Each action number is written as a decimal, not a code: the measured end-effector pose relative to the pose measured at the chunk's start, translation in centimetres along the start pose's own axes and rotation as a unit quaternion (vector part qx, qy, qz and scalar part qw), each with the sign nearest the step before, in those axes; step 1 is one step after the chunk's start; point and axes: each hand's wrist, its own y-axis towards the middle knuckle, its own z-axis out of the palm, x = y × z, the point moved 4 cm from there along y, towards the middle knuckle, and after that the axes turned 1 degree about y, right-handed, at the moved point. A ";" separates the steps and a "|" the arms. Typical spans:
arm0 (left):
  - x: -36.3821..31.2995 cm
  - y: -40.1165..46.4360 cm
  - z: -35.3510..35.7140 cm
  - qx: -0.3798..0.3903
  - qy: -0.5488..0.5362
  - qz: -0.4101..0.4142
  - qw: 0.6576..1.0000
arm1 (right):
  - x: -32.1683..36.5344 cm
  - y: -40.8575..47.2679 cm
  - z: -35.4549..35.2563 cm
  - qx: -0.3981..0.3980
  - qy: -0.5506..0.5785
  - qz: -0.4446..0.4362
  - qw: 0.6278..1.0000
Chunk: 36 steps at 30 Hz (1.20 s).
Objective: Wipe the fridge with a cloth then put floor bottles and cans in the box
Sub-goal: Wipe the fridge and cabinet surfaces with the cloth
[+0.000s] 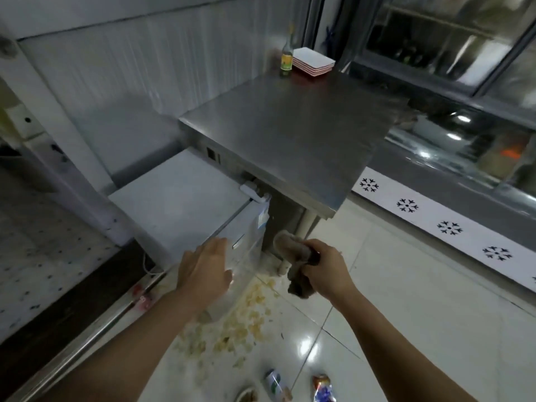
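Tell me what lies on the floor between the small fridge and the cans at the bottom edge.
In the head view, yellowish scraps are strewn over the white tiles between the fridge and the cans; nothing else lies there.

- Low white fridge, lid closed, tucked beside the steel tabletop.
- Crumpled brown cloth, right of the fridge front.
- Two cans lying on the floor, below the fridge.
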 end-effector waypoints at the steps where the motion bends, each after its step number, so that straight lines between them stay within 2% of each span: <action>1: 0.4 0.2 0.1 -0.005 0.001 -0.009 1.000 | 0.4 0.8 0.3 0.009 -0.002 -0.007 1.000; 6: 2.9 0.8 -0.3 -0.004 -0.018 -0.089 0.996 | 2.9 4.3 2.0 0.091 0.004 -0.057 0.994; 10: 4.2 0.8 0.1 -0.022 -0.047 -0.136 0.989 | 4.3 7.2 3.5 0.136 -0.041 -0.079 0.987; 15: 4.1 0.2 1.2 -0.041 -0.060 -0.226 0.971 | 5.5 10.2 5.2 0.177 -0.085 -0.161 0.967; 20: 1.9 -1.1 2.3 -0.091 -0.093 -0.367 0.921 | 4.2 13.1 6.6 0.262 -0.050 -0.199 0.943; 25: -1.5 -1.9 4.3 -0.113 -0.099 -0.462 0.874 | 1.7 13.9 8.7 0.293 -0.148 -0.297 0.897; 28: -2.3 -1.7 5.8 -0.115 -0.110 -0.487 0.859 | 1.1 13.1 10.6 0.278 -0.155 -0.370 0.872; 34: -0.2 -1.5 8.7 -0.170 -0.112 -0.484 0.851 | 1.8 11.8 17.3 0.188 -0.154 -0.510 0.825; 36: 1.0 -1.7 10.1 -0.181 -0.099 -0.481 0.852 | 1.8 11.2 20.2 0.169 -0.173 -0.552 0.798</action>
